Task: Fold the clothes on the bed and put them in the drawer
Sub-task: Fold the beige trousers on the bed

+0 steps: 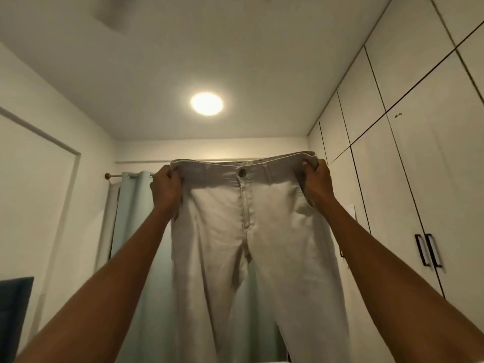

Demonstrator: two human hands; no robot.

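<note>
Head view: left hand (166,188) and right hand (317,182) gripping trousers (251,231) waistband.

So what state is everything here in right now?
Trousers: unfolded, held up by the waistband, buttoned, legs hanging.
Left hand: grips the waistband's left end.
Right hand: grips its right end.
Ceiling light: on.
Wardrobe doors: closed.
Curtain: drawn.

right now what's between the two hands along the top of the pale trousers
In the head view, the pale beige cotton trousers' waistband spans the gap between the left hand and right hand, with a dark round button above the fly near its middle.
</note>
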